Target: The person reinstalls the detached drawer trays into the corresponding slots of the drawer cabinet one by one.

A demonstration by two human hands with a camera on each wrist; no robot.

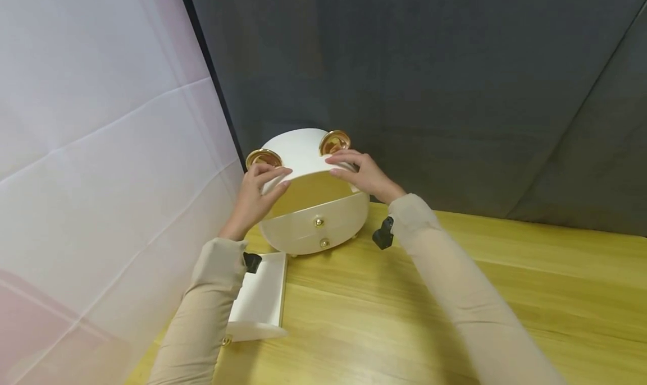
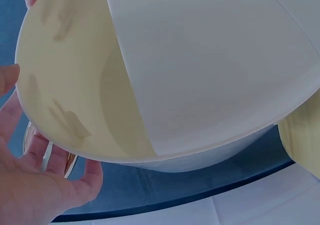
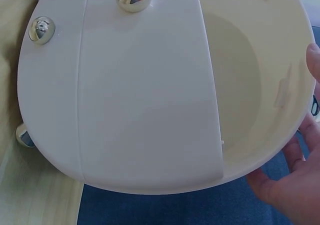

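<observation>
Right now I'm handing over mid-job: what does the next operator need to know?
Left hand and right hand: fingers curled over the top rim of the round white organiser, one on each side, by its gold ears.
Organiser stands on the wooden table; its upper compartment is open, and two gold-knobbed drawers below sit closed.
A white drawer lies out on the table beside the left forearm.
Left, probably: put that drawer back.

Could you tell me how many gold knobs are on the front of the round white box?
2: the upper knob sits mid-front, the lower knob just below it near the base of the box. Others may be hidden.
</observation>
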